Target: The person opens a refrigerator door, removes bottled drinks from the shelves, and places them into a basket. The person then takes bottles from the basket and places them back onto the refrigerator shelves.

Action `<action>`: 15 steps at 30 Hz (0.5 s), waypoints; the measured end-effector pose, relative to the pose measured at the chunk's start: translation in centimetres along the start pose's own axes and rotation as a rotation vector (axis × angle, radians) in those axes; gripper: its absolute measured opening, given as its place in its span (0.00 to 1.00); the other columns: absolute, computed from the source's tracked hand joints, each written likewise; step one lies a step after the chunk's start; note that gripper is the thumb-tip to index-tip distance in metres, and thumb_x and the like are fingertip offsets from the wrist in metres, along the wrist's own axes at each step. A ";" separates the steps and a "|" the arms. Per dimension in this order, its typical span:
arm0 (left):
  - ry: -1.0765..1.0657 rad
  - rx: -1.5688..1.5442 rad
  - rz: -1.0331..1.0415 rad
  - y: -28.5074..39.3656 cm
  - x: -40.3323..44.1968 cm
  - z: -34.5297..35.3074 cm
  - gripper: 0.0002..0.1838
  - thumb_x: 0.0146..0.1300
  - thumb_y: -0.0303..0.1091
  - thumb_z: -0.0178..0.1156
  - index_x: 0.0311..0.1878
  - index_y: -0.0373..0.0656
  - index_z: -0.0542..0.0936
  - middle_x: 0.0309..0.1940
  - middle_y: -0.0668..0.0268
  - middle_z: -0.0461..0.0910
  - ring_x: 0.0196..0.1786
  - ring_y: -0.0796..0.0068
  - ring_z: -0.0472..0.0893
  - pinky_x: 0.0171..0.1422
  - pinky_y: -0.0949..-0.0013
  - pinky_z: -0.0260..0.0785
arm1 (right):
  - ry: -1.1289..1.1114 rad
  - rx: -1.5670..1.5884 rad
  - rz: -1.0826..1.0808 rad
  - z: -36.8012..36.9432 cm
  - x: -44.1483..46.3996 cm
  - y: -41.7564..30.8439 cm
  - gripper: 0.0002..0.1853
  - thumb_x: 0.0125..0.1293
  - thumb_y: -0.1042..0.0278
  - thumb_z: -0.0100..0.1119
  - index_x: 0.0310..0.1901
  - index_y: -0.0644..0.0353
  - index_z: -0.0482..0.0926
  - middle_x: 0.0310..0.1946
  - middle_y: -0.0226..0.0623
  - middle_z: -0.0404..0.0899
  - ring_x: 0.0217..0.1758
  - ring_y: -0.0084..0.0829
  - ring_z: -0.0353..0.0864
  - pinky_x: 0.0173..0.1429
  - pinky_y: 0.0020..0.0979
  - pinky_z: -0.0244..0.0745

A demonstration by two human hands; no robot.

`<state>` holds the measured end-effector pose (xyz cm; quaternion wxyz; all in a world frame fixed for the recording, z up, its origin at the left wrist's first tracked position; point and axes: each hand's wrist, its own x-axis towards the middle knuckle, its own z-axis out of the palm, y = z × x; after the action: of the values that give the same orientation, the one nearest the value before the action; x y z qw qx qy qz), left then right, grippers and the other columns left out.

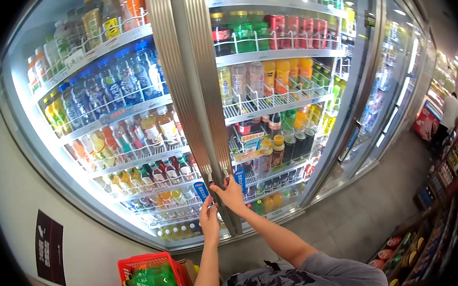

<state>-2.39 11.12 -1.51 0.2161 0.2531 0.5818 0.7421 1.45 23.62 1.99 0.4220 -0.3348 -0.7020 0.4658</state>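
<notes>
Two glass fridge doors meet at a pair of ribbed metal strips, the left strip (181, 88) and the right strip (210, 86), both seemingly closed. My right hand (231, 196) is closed around the dark door handle (211, 180) area at the lower end of the strips, its thumb pointing left. Just below and to the left, my left hand (209, 219) has its fingers curled up against the left door's edge, under a blue sticker (201, 190). What its fingertips hold, if anything, is too small to make out. A second blue sticker (240, 179) is on the right door.
Shelves of bottles (123, 78) and cans (306, 31) fill the lit fridge. A red basket (122, 268) holding green bottles (153, 280) stands at my lower left. More fridge doors (389, 78) run to the right, facing a snack rack (435, 208). A person (450, 111) is farther down the aisle.
</notes>
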 end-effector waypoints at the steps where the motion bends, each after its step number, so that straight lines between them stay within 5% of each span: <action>1: -0.022 -0.009 -0.024 -0.1 0.0 -0.3 0.23 0.74 0.28 0.51 0.70 0.40 0.69 0.65 0.60 0.74 0.59 0.70 0.78 0.60 0.69 0.71 | -0.011 -0.031 0.028 -0.1 0.0 -0.2 0.31 0.51 0.48 0.78 0.41 0.66 0.73 0.28 0.40 0.79 0.29 0.37 0.80 0.36 0.36 0.75; 13: -0.024 -0.186 -0.117 -2.7 -0.7 -0.1 0.20 0.74 0.26 0.48 0.67 0.35 0.72 0.62 0.59 0.76 0.55 0.74 0.78 0.57 0.72 0.69 | 0.162 -0.137 0.176 0.4 -2.6 -1.2 0.33 0.50 0.36 0.74 0.33 0.62 0.72 0.22 0.37 0.76 0.24 0.38 0.76 0.32 0.38 0.69; 15: 0.003 -0.123 -0.100 -3.0 -1.8 -0.3 0.20 0.74 0.26 0.48 0.66 0.34 0.73 0.61 0.59 0.76 0.55 0.73 0.78 0.58 0.72 0.68 | 0.190 -0.167 0.099 0.0 -4.1 -0.6 0.31 0.58 0.38 0.69 0.33 0.64 0.73 0.21 0.39 0.75 0.22 0.37 0.73 0.31 0.38 0.68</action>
<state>-1.13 10.50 -4.70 0.2674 0.2089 0.5473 0.7651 3.18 19.86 1.42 0.4335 -0.4457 -0.6780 0.3921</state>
